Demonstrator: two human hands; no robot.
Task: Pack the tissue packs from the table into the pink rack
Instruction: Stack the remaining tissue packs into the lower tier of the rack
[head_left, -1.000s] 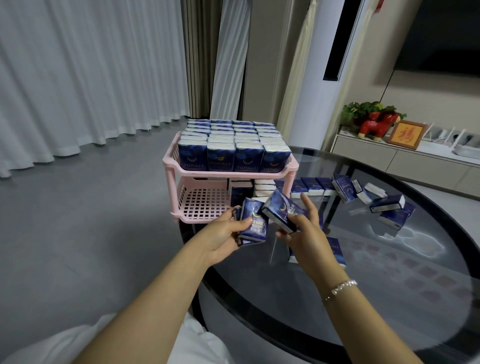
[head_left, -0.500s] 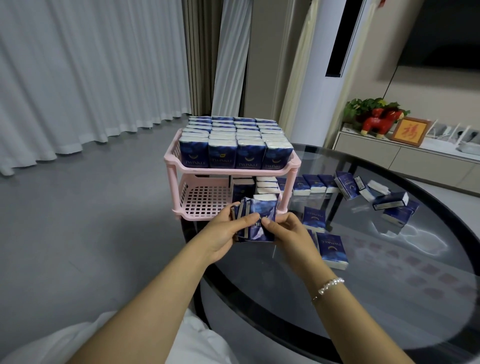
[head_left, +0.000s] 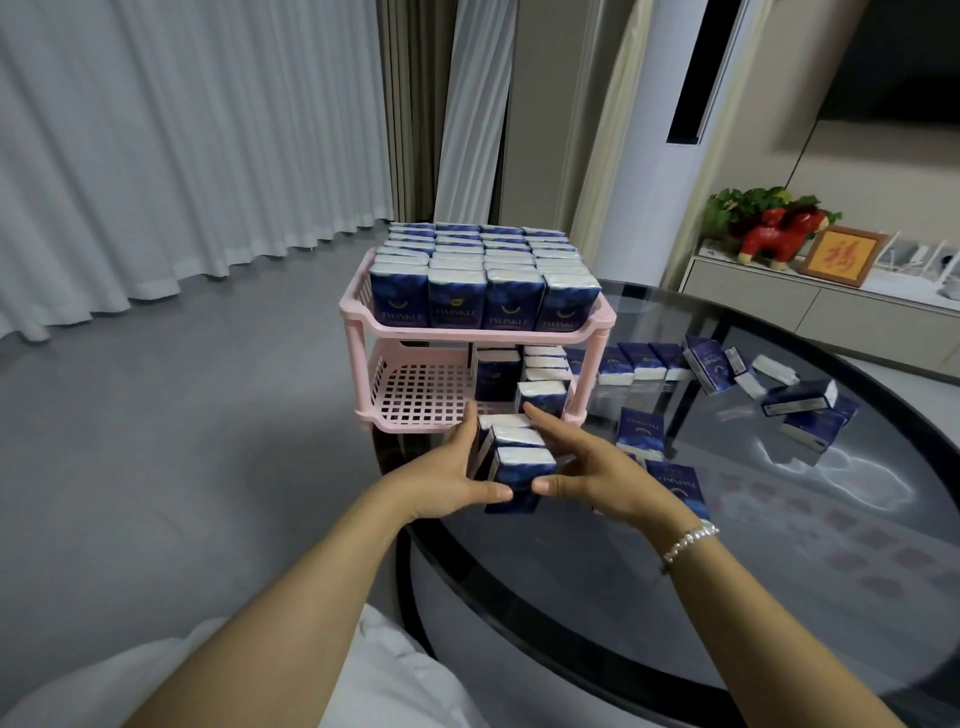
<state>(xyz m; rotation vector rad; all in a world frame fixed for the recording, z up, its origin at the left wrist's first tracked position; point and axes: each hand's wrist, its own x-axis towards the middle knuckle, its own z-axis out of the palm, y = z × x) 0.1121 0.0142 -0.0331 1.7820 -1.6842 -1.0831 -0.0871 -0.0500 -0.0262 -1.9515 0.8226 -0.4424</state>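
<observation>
A two-tier pink rack (head_left: 357, 332) stands at the left edge of a round dark glass table (head_left: 675, 571). Its top tier is full of upright blue tissue packs (head_left: 483, 291). On the lower tier several packs (head_left: 524, 369) stand at the right, and the left part shows bare grid. Just in front of the lower tier I hold a row of three blue tissue packs (head_left: 517, 457) between both hands. My left hand (head_left: 441, 478) grips the row's left side. My right hand (head_left: 592, 467) grips its right side, thumb on the front pack.
Loose tissue packs (head_left: 639, 431) lie on the glass to the right of my hands, and more loose tissue packs (head_left: 800, 400) are scattered farther back. Beyond the table stands a low cabinet (head_left: 831, 312) with a red figurine and a framed picture. Grey floor and curtains are at the left.
My right hand brought its pack against those in my left hand. Both hands now hold them squared into one row, upright, closer to the rack's lower tier.
</observation>
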